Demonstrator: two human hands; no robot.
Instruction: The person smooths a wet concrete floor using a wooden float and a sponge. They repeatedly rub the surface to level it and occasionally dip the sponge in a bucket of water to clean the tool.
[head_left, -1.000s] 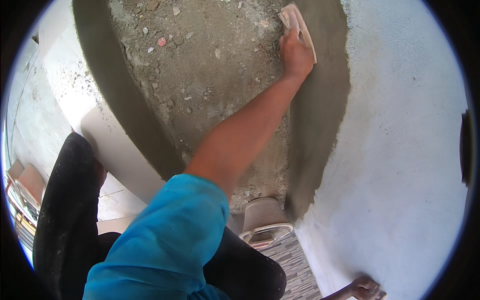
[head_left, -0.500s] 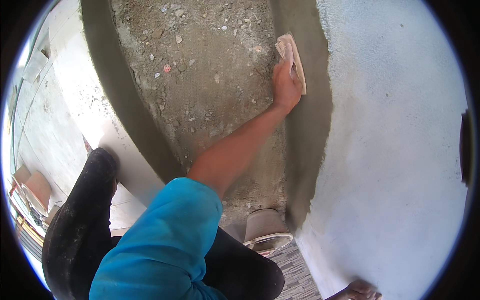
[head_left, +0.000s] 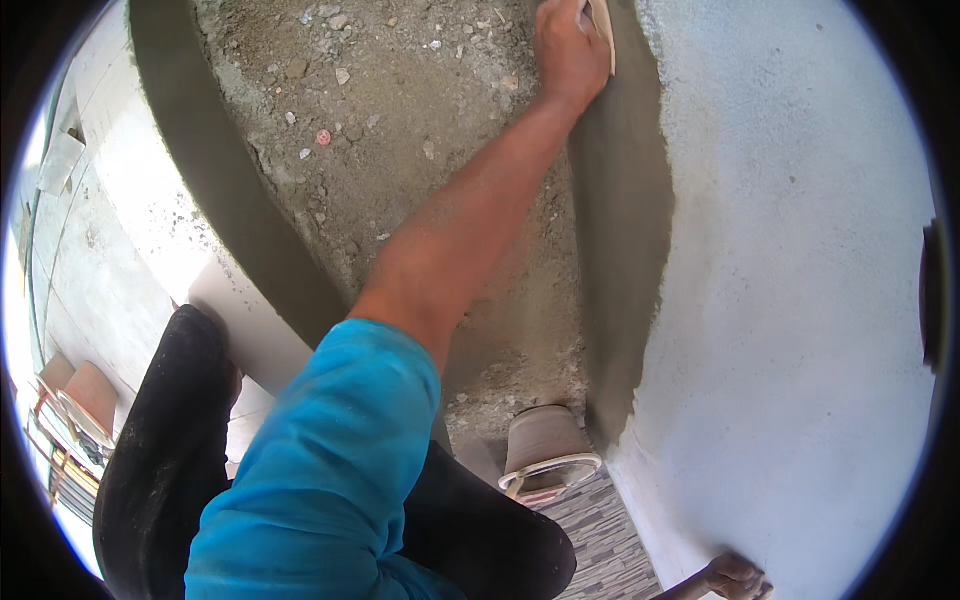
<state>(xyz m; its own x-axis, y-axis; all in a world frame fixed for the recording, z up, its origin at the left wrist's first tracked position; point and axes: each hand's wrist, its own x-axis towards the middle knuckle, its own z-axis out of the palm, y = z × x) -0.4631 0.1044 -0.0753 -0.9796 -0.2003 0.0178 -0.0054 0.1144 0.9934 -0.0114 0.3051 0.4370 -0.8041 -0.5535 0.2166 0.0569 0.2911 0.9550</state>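
Note:
My left hand [head_left: 572, 50], at the end of a blue-sleeved arm, grips a pale plastering float [head_left: 603, 35] at the top of the view. The float lies against a smooth, dark grey band of mortar [head_left: 630, 210] running along the white wall; its upper part is cut off by the picture's edge. At the lower right, my right hand [head_left: 738, 577] is by the white wall [head_left: 790, 350] with its fingers curled. What those fingers hold, if anything, is hidden.
Rubbly soil [head_left: 390, 130] lies between that band and a second mortar band [head_left: 215, 150] along a low white wall [head_left: 185, 190]. A bucket [head_left: 548, 440] stands beside my right knee, near patterned flooring [head_left: 610, 530]. More buckets [head_left: 90, 400] are at far left.
My left hand has slid the float upward along the mortar band, away from me, and the arm has stretched out. My right hand stays low by the wall. The view has shifted slightly.

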